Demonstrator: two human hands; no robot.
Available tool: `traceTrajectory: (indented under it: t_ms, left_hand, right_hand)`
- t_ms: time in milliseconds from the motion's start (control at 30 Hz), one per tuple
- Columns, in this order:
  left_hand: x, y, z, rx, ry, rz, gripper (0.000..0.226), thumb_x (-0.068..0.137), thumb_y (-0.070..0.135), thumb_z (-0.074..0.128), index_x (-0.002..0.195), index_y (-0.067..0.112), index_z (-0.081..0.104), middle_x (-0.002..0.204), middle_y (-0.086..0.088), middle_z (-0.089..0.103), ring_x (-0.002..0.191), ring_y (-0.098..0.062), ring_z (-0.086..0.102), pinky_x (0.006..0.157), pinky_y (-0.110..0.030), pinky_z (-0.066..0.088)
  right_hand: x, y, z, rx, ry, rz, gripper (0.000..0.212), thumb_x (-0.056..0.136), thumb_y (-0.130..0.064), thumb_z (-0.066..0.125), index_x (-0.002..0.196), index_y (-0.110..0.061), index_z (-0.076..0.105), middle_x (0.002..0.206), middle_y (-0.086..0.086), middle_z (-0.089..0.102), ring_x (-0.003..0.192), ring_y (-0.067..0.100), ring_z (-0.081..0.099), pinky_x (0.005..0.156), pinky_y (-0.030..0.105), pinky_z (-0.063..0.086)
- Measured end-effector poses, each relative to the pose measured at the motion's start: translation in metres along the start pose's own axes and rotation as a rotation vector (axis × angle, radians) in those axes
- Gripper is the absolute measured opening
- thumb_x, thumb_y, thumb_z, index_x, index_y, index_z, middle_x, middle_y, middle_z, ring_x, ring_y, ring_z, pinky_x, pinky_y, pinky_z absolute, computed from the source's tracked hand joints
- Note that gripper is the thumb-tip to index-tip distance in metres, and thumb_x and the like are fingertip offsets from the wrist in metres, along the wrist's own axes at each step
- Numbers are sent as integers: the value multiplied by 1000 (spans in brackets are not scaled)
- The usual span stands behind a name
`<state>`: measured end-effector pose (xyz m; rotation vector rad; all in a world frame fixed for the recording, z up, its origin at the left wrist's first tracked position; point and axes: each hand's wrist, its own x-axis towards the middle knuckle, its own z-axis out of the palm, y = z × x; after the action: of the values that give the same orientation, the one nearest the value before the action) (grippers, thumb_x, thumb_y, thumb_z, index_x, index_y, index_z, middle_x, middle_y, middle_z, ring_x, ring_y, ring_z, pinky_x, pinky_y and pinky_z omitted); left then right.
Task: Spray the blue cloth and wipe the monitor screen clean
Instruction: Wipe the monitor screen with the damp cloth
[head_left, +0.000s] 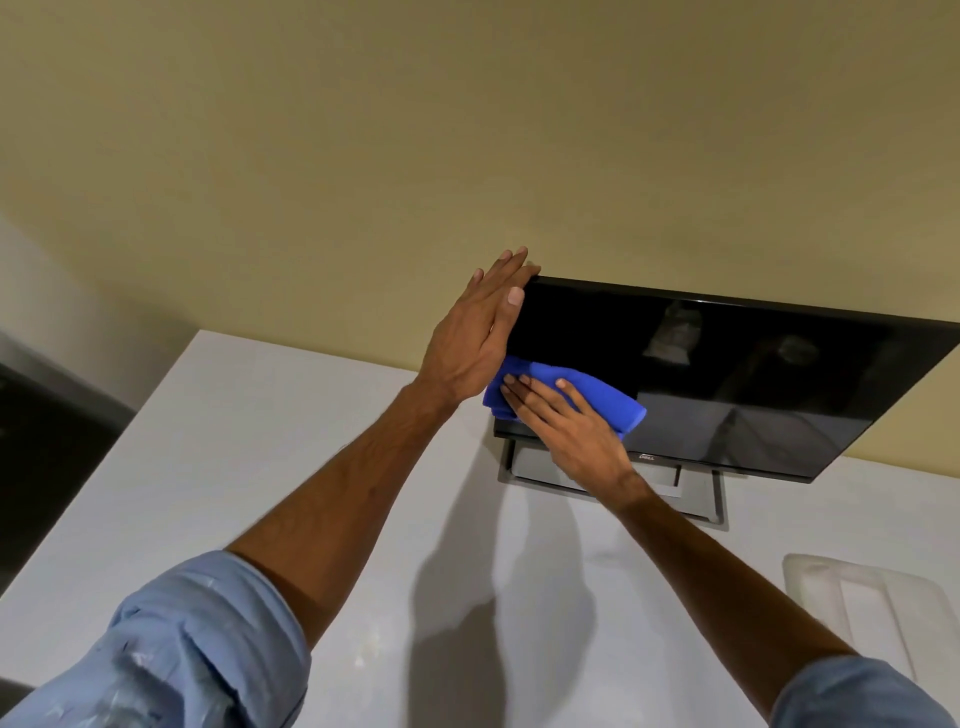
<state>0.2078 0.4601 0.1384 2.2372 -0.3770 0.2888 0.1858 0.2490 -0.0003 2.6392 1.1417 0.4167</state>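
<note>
A black monitor (727, 374) stands on a white table, its dark screen facing me and its grey stand (696, 499) below. My left hand (478, 332) grips the monitor's upper left corner and left edge, fingers wrapped behind it. My right hand (566, 421) lies flat with fingers spread, pressing a folded blue cloth (597, 387) against the lower left part of the screen. The cloth's left end is hidden behind my left hand. No spray bottle is in view.
The white table (260, 467) runs up to a beige wall (467, 130). A white plastic tray (872, 613) lies at the right, near my right forearm. Dark floor shows past the table's left edge (41, 431).
</note>
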Motion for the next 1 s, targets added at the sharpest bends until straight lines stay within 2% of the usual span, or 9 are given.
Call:
traceTrajectory:
  t_ms: [200,267,367,433,600,667,767,867,1000]
  left_hand:
    - [-4,-2,-1,45,-15,26,55,122,35,23,168,16,47,181,2,34,171,-8,21,140,-29,8]
    - [-5,-3,-1,81,-25,46,54,122,35,24,169,17,44,182,2,32,171,-8,19,141,-30,7]
    - [-4,-4,-1,119,-29,66,55,122,36,24,170,16,42,182,3,29,171,-8,17,141,-32,7]
    - [-5,-3,0,116,-26,59,56,122,37,24,170,17,43,182,4,29,171,-7,17,141,-32,7]
    - [-6,-1,3,134,-9,57,56,121,35,24,169,14,44,182,3,30,171,-8,19,142,-35,9]
    - [-5,0,2,185,-7,78,57,121,36,24,168,13,45,181,0,32,172,-11,17,142,-37,8]
    - [-3,2,-1,257,-24,119,62,120,43,22,167,11,45,180,-3,34,173,-15,15,142,-40,7]
    - [3,5,-3,286,-78,125,66,118,47,20,169,10,42,180,-5,34,173,-16,15,142,-39,5]
    - [13,9,-1,295,-180,165,65,120,44,17,173,13,36,180,-2,36,172,-14,18,142,-36,3]
  right_hand:
    - [-45,-19,19,52,-302,-128,95,98,17,33,173,-16,-16,182,4,-15,169,23,-7,134,44,-5]
    - [-49,-18,20,73,-377,-128,98,100,20,32,170,-16,-25,181,5,-23,165,24,-20,133,44,-11]
    - [-42,-12,18,32,-357,-147,98,104,12,41,170,-15,-26,178,7,-28,168,26,-16,131,47,-13]
    - [-35,-6,14,14,-289,-145,97,105,5,47,171,-15,-21,177,6,-27,170,26,-8,130,48,-14]
    - [1,1,-9,-71,114,63,82,103,-6,51,175,-15,14,182,3,1,169,18,14,134,49,8]
    - [15,5,-21,-65,214,207,73,105,0,35,175,-15,20,182,3,1,168,19,11,135,53,5]
    - [23,11,-30,30,307,459,80,102,11,13,176,-17,8,183,2,-5,170,23,3,136,59,-3]
    - [27,14,-33,84,388,557,90,98,9,31,175,-26,0,183,2,-7,170,26,-8,133,69,1]
    - [31,13,-28,97,409,436,93,96,1,59,174,-29,19,182,-1,-5,170,26,-7,130,75,4]
